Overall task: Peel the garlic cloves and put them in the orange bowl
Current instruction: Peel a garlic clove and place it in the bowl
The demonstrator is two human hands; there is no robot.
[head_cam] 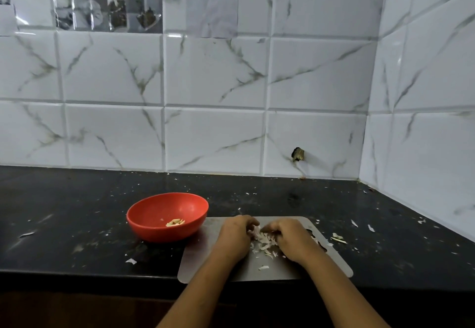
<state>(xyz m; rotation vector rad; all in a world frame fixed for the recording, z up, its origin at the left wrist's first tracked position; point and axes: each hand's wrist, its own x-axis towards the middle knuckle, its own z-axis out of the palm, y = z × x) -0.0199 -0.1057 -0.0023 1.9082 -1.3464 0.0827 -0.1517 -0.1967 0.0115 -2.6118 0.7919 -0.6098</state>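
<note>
Left hand (235,237), right hand (293,240) pinch garlic (256,230); orange bowl (154,232) holds peeled cloves (175,222).

marbled white tile wall (213,75), black countertop (64,199).

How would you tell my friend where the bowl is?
Look at the black counter under the white tiled wall. The orange bowl sits just left of the grey cutting board. It is the only round bright thing there, holding pale cloves.
</note>
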